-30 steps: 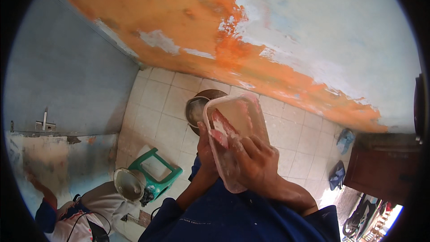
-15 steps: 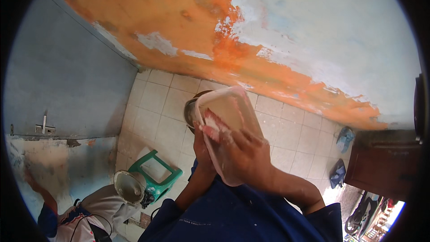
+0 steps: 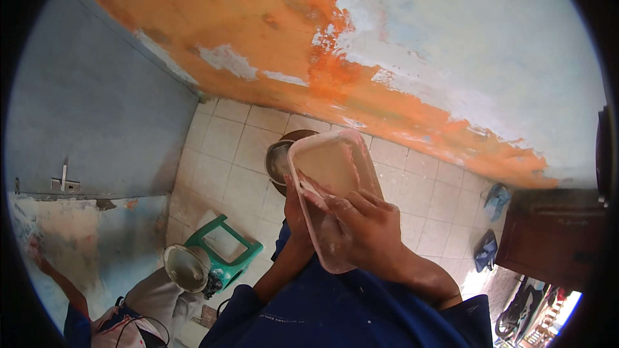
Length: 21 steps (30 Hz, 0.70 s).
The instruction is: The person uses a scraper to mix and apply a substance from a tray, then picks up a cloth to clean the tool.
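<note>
1. Reaching to the lower wall (image 3: 122, 232), well left of the tub (image 3: 371, 171): a co-worker's hand (image 3: 40, 260), grip too small to tell.
2. Pail (image 3: 171, 261), round, left of the tub, beside or on a green stool (image 3: 242, 260); which, cannot tell.
3. Vessel (image 3: 273, 162), dark, round, partly hidden behind the tub's far left corner.
4. Left hand (image 3: 294, 216), gripping the tub's left side.
5. Flat tool (image 3: 312, 191), reddish, at the tub's left rim.
6. Tub, pinkish, translucent, held before the body.
7. Right hand (image 3: 367, 225), above the tub's near half, fingers pinching the flat tool.
8. Cabinet (image 3: 548, 238), brown, well right of the tub.
</note>
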{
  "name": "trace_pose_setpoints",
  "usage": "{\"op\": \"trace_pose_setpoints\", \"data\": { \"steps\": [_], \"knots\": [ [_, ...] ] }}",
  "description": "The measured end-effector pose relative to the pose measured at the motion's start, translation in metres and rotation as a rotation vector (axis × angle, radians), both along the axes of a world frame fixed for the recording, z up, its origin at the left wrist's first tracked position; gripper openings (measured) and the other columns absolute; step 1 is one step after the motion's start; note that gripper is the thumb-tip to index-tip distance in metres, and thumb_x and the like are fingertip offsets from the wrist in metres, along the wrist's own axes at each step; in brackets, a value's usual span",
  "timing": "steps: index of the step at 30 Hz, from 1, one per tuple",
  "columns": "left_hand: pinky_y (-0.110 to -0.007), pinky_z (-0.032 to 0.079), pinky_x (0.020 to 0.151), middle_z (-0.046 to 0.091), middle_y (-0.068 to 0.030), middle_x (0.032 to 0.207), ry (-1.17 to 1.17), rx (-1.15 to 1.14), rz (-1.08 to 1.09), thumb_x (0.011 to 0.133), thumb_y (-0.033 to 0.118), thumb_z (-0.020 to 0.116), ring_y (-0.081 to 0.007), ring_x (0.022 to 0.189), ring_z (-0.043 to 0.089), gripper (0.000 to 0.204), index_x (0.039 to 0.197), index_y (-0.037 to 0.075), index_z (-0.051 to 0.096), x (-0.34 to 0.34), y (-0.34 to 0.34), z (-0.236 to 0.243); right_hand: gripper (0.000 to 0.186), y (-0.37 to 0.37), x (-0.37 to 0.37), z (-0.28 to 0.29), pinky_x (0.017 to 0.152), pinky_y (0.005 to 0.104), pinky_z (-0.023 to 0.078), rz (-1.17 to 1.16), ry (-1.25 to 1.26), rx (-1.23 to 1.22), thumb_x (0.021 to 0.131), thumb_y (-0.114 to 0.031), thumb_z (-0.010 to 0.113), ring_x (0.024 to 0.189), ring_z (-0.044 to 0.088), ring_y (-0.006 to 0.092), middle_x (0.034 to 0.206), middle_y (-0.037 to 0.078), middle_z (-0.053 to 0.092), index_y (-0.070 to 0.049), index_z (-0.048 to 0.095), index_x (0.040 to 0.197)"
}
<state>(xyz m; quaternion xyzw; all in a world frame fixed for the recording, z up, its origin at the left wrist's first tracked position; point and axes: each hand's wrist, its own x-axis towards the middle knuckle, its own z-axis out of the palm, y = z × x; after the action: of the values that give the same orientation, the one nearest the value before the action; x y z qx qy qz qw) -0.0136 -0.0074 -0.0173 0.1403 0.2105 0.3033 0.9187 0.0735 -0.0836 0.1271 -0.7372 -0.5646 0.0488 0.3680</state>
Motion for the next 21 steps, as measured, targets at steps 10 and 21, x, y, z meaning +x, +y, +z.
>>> {"op": "trace_pose_setpoints", "data": {
  "steps": [10,21],
  "knots": [
    [-0.045,0.038,0.107,0.041,-0.0147,0.141,-0.250,0.052,0.059,0.098,0.059,0.027,-0.0294,0.127,0.044,0.069,0.146,0.010,0.029,0.015,0.009,0.029,0.022,0.011,0.030,-0.006,0.050,0.0361,0.047,-0.185,-0.042,0.119,0.068,0.004,0.068,0.056,0.059,0.0304,0.066,0.015,0.058,0.003,0.064,0.089],
    [-0.047,0.038,0.106,0.038,-0.0147,0.144,-0.332,0.039,0.078,0.092,0.070,0.026,-0.0315,0.129,0.042,0.080,0.147,0.011,0.026,0.002,0.012,-0.015,0.013,-0.006,0.006,-0.029,0.049,0.0351,0.049,-0.177,0.101,0.036,0.070,-0.002,0.070,0.054,0.061,0.0287,0.066,0.014,0.061,0.001,0.065,0.082]
  ]
}}
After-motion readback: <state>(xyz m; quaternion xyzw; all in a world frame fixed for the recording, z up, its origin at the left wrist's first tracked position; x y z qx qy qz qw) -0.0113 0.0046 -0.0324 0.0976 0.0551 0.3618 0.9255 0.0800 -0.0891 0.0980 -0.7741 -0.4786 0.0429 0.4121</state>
